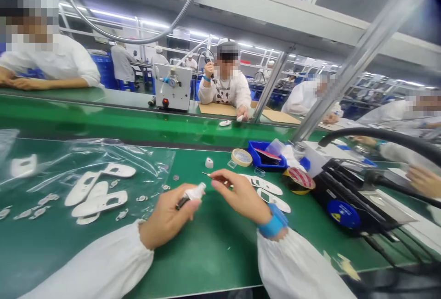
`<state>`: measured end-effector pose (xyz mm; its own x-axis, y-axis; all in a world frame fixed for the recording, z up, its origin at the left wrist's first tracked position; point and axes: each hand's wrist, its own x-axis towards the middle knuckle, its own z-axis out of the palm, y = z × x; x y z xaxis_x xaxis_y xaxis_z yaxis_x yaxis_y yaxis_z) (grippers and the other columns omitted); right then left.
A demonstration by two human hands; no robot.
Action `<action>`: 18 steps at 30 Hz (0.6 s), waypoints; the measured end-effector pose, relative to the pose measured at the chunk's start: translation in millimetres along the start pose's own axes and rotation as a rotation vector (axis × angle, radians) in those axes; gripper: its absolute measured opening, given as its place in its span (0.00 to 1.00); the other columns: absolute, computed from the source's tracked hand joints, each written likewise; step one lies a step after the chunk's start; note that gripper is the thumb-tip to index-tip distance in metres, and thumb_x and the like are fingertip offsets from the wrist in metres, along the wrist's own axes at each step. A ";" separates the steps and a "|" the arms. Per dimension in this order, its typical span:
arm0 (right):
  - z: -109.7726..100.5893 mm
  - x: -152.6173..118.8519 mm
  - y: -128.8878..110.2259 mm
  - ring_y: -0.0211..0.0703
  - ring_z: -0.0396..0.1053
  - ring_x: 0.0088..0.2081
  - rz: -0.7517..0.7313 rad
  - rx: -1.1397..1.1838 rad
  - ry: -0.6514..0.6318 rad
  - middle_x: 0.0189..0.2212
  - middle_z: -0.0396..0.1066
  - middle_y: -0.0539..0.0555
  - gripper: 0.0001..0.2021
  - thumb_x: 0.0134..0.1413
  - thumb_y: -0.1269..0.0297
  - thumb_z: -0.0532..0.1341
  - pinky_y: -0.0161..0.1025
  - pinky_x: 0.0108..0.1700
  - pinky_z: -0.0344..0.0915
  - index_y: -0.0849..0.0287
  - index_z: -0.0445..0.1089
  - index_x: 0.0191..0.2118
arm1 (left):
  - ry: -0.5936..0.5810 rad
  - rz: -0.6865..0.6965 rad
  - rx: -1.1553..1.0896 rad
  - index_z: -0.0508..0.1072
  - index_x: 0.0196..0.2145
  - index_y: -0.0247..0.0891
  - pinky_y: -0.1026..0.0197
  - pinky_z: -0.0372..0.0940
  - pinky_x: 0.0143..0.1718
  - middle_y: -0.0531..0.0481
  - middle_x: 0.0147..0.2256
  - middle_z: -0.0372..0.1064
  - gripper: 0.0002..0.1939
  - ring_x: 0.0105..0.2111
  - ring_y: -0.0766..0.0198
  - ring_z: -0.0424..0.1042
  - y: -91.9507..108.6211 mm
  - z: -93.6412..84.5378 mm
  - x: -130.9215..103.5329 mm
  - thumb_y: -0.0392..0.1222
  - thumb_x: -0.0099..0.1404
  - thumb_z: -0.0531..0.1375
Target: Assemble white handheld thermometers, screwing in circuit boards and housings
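A small white part (pixel 195 192) with a narrow tip and a dark section is gripped in my left hand (pixel 172 211), over the green tabletop (pixel 210 253). Just to its right, my right hand (pixel 237 193), with a blue wristband (pixel 274 222), pinches a thin, pin-like piece (pixel 206 174) between thumb and forefinger. The two hands are close but apart. Behind them a small white cap-shaped piece (pixel 209 162) stands on the table. White flat shells (pixel 267 185) with cut-outs lie beyond my right wrist.
Left, clear plastic (pixel 144 161) carries white shells (pixel 99 203) and small parts. Right are a tape roll (pixel 241 157), a blue bin (pixel 267 154), red-and-yellow tape (pixel 299 179) and a black device (pixel 354 202) with cables. Across the bench, people in white sit near a boxy machine (pixel 173 87).
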<state>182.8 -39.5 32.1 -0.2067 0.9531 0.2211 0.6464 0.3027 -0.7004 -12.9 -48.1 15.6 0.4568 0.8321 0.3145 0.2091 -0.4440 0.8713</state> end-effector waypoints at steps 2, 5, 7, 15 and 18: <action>29.8 30.2 -8.8 0.40 0.68 0.34 -0.077 0.049 -0.063 0.32 0.72 0.52 0.09 0.52 0.65 0.55 0.37 0.36 0.63 0.58 0.68 0.38 | -0.008 0.228 0.181 0.67 0.40 0.37 0.64 0.63 0.27 0.49 0.28 0.70 0.13 0.24 0.66 0.68 1.5 0.9 -6.4 0.46 0.62 0.50; 74.4 67.2 -25.0 0.37 0.68 0.33 -0.243 0.098 -0.191 0.32 0.72 0.51 0.08 0.51 0.66 0.57 0.35 0.35 0.63 0.58 0.69 0.38 | 0.057 0.456 0.286 0.68 0.40 0.36 0.64 0.65 0.30 0.46 0.30 0.73 0.14 0.27 0.64 0.71 3.7 -2.1 -11.0 0.46 0.62 0.50; 101.6 82.9 -38.6 0.37 0.68 0.34 -0.389 0.092 -0.299 0.34 0.72 0.51 0.09 0.50 0.64 0.58 0.34 0.37 0.63 0.57 0.69 0.39 | 0.121 0.564 0.293 0.68 0.41 0.36 0.64 0.66 0.31 0.45 0.30 0.74 0.15 0.29 0.62 0.73 6.7 -5.8 -11.4 0.47 0.63 0.49; 171.7 104.4 -88.2 0.47 0.65 0.41 -0.727 -0.143 -0.570 0.39 0.69 0.58 0.24 0.40 0.54 0.65 0.41 0.42 0.62 0.59 0.66 0.45 | 0.250 0.818 0.209 0.67 0.41 0.32 0.68 0.65 0.24 0.45 0.23 0.74 0.19 0.21 0.64 0.72 16.1 -9.3 -7.5 0.51 0.60 0.53; 179.3 106.7 -92.3 0.46 0.66 0.41 -0.691 -0.162 -0.585 0.39 0.69 0.58 0.19 0.45 0.61 0.62 0.40 0.41 0.63 0.60 0.66 0.45 | 0.234 0.785 0.192 0.67 0.44 0.34 0.66 0.66 0.27 0.45 0.25 0.74 0.24 0.23 0.63 0.73 11.5 -4.1 -11.1 0.55 0.62 0.48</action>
<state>-30.6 33.9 -1.4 -0.8955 0.4207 0.1455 0.3268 0.8433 -0.4267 -19.2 -61.1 23.7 0.3443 0.2963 0.8909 0.0590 -0.9539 0.2944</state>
